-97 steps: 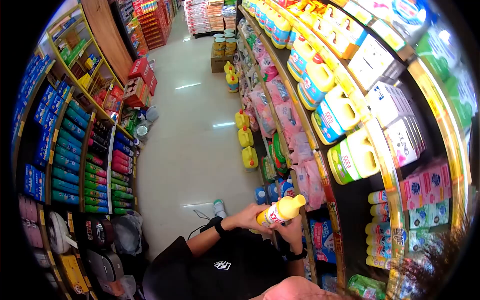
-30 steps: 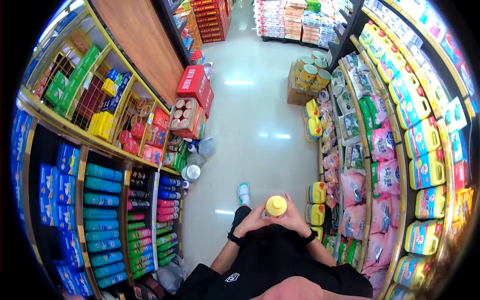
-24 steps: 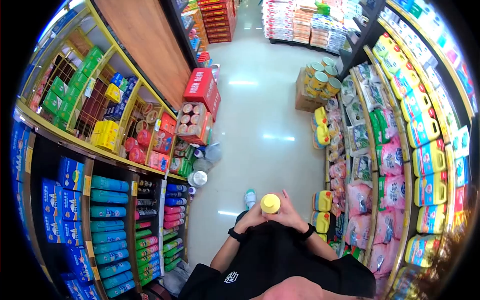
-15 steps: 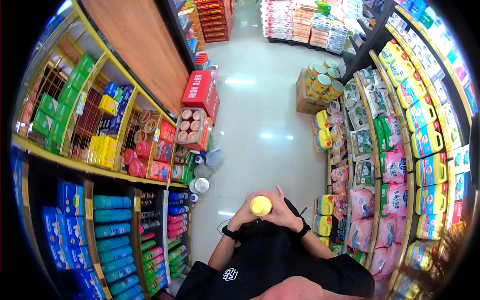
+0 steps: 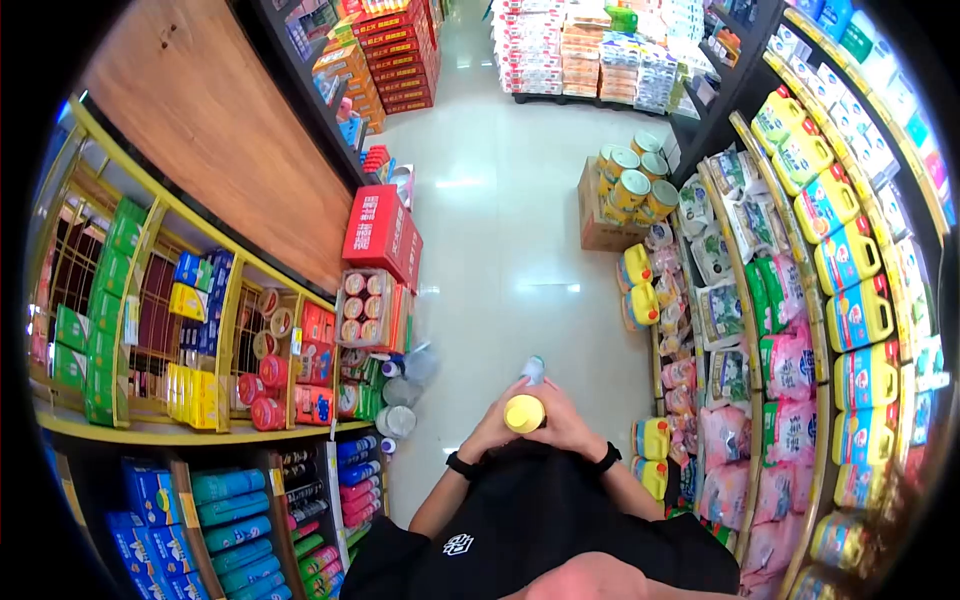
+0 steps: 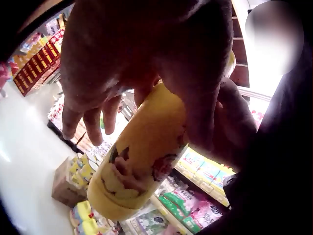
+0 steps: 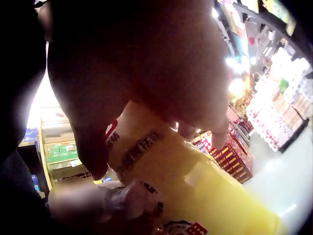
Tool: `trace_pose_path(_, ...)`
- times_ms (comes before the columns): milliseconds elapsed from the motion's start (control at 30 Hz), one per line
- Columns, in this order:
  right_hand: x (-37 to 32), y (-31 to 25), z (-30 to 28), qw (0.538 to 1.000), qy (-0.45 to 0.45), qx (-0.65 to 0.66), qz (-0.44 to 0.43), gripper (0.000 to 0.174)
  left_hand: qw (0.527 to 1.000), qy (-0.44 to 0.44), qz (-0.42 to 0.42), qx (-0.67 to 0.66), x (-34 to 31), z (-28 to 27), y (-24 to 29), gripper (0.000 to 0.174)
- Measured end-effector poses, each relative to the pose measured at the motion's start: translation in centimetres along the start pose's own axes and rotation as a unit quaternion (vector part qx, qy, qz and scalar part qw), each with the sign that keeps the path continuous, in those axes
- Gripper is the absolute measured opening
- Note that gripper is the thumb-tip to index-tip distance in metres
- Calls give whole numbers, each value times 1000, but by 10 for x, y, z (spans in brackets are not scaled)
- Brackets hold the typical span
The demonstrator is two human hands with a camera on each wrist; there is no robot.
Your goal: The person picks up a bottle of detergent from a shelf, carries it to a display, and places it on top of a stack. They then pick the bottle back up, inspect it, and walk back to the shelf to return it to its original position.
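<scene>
In the head view a yellow bottle [image 5: 524, 413] is held upright in front of the black shirt, its cap toward the camera. The left hand [image 5: 492, 428] grips it from the left and the right hand [image 5: 563, 422] from the right. The left wrist view shows the yellow bottle [image 6: 142, 156] with printed pictures on its side, and the left hand [image 6: 142, 54] around its upper part, some fingers extended. Dark lettering shows on the bottle [image 7: 171, 171] in the right wrist view, where the right hand [image 7: 142, 68] holds it, thumb on one side.
Shelves of yellow jugs [image 5: 860, 310] and pink bags line the right side. Green boxes [image 5: 104, 340] and blue-green packs [image 5: 235, 515] fill the left shelves. Red cartons [image 5: 384, 232] and a cardboard box with cans [image 5: 602, 222] stand on the aisle floor [image 5: 500, 320].
The bottle has gone from tilted beside the right shelf to upright over the aisle, still in both hands. The view has turned toward the aisle, and the red cartons now appear lower.
</scene>
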State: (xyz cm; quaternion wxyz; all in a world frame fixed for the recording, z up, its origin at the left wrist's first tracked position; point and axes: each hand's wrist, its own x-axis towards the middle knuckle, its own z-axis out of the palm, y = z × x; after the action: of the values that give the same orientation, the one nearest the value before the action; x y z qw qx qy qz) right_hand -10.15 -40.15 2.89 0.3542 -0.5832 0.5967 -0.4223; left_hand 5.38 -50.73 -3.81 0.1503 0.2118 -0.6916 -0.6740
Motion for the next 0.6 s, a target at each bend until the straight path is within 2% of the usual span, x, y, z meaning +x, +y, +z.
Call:
trace_pose_path(33,12,3,-9,999,29,-14,-5,73,1000,0,9,13,16,-6,4,79)
trace_pose_path(133,50,17,-45,994,42,-96,-36,74,1000,-23,-8,20,69,-21,15,81)
trace_pose_path(167,62,23,-57,994,46,-96,-38,72,998,-14,17,52,87,-25,19,80)
trace_pose_path(267,90,41,-86,991,61,-109,-36,68,997,-19,43,68,137,-38,8,73)
trace_pose_path(400,121,55,-122,986,74,-145,-40,68,994,-57,95,16,197,-43,32,59)
trace_pose_path(467,132,58,-138,986,84,-136,-40,68,994,-69,81,-30,218,-43,31,53)
trace_pose_path(567,148,73,-152,987,100,-116,-37,67,997,-55,7,45,238,-46,33,47)
trace_pose_path(600,155,75,-160,987,106,-112,-42,67,997,-52,18,57,246,-47,36,46)
